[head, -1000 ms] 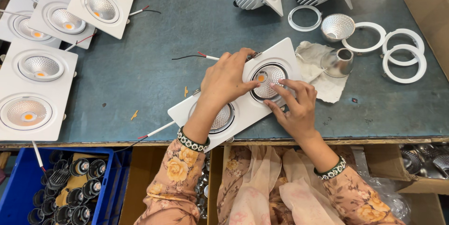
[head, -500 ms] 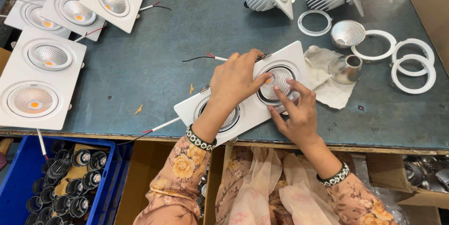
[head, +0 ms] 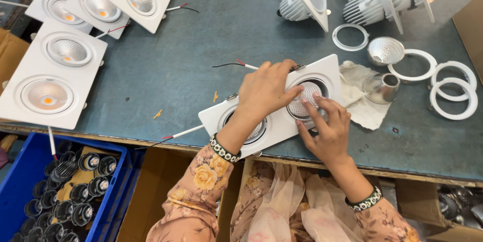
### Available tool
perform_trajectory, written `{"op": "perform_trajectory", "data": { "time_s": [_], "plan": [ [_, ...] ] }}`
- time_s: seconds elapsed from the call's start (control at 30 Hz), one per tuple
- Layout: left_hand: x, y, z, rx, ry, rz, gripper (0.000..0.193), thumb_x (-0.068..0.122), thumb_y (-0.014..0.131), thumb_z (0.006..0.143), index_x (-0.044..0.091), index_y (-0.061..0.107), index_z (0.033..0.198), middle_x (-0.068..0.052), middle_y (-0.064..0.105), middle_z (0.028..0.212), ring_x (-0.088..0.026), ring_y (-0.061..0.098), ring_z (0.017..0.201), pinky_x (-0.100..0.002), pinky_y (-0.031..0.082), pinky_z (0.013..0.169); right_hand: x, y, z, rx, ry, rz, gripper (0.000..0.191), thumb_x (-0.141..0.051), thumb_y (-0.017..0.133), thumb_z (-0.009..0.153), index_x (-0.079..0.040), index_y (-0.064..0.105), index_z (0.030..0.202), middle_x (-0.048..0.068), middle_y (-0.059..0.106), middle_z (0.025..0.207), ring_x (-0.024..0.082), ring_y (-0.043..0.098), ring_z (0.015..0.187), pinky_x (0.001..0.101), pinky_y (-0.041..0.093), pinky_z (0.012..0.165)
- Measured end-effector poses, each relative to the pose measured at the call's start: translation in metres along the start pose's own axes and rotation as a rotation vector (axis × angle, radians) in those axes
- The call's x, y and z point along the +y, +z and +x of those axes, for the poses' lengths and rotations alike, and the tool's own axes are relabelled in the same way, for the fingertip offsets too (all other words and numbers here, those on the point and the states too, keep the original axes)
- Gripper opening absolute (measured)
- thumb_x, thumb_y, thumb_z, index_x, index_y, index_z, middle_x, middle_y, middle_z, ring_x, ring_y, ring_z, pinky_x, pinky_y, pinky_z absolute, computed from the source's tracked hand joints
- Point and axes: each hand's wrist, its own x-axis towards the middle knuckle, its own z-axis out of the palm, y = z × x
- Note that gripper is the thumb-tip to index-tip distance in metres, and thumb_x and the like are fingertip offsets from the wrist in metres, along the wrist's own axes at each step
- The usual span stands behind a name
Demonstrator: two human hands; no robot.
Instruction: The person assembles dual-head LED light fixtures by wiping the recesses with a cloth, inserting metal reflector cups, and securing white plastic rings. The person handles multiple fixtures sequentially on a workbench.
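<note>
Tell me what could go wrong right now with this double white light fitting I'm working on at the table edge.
The white double fitting lies close to the table edge, so a hard push might slide it off. The right hand has fingertips on the faceted reflector, which could smudge or tilt. The left hand presses near the thin red and black wires, which could be pinched.
</note>
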Motion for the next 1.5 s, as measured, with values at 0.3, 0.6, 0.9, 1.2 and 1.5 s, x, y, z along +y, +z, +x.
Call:
{"op": "perform_trajectory", "data": {
  "time_s": [0.3, 0.6, 0.9, 1.2, 1.5],
  "plan": [
    [-0.005, -0.001, -0.003, -0.052, 0.062, -0.004, 0.068, 0.043, 0.084, 0.072, 0.014, 0.058, 0.128, -0.005, 0.071, 0.115, -0.027, 0.063, 0.109, -0.044, 0.054, 0.082, -0.002, -0.004, -0.006, -0.014, 0.009, -0.043, 0.047, -0.021, 0.080, 0.086, -0.017, 0.071, 0.132, 0.012, 0.058, 0.140, 0.031, 0.053, 0.123, 0.0431, 0.034, 0.101],
    [-0.010, -0.011, -0.002, -0.161, 0.084, -0.048, 0.091, 0.038, 0.093, 0.059, 0.012, 0.052, 0.136, -0.007, 0.068, 0.122, -0.028, 0.060, 0.115, -0.045, 0.052, 0.087, -0.003, -0.008, -0.004, 0.036, -0.023, 0.057, 0.037, -0.012, 0.080, 0.085, -0.020, 0.075, 0.120, 0.011, 0.060, 0.138, 0.029, 0.056, 0.126, 0.0409, 0.035, 0.100],
    [-0.003, -0.011, -0.001, -0.162, 0.042, -0.025, 0.088, 0.039, 0.093, 0.058, 0.014, 0.054, 0.133, -0.004, 0.069, 0.120, -0.025, 0.061, 0.113, -0.042, 0.053, 0.087, -0.004, 0.003, -0.005, 0.000, 0.112, 0.042, 0.026, -0.020, 0.083, 0.081, -0.021, 0.073, 0.105, 0.017, 0.049, 0.154, 0.035, 0.046, 0.133, 0.0454, 0.028, 0.104],
    [-0.004, -0.009, -0.003, -0.128, 0.049, -0.011, 0.082, 0.040, 0.090, 0.063, 0.015, 0.056, 0.133, -0.004, 0.069, 0.119, -0.025, 0.062, 0.113, -0.042, 0.052, 0.087, 0.010, 0.005, -0.001, 0.034, 0.154, 0.250, 0.036, -0.021, 0.089, 0.077, -0.014, 0.072, 0.108, 0.013, 0.050, 0.144, 0.031, 0.046, 0.123, 0.0450, 0.037, 0.105],
    [-0.005, -0.005, -0.004, -0.094, 0.052, -0.009, 0.078, 0.040, 0.089, 0.066, 0.015, 0.057, 0.133, -0.003, 0.070, 0.119, -0.024, 0.064, 0.110, -0.041, 0.053, 0.085, 0.015, 0.005, 0.000, 0.047, 0.147, 0.292, 0.049, -0.023, 0.093, 0.071, -0.014, 0.075, 0.116, 0.007, 0.053, 0.143, 0.026, 0.052, 0.126, 0.0362, 0.049, 0.090]
  ]
}}
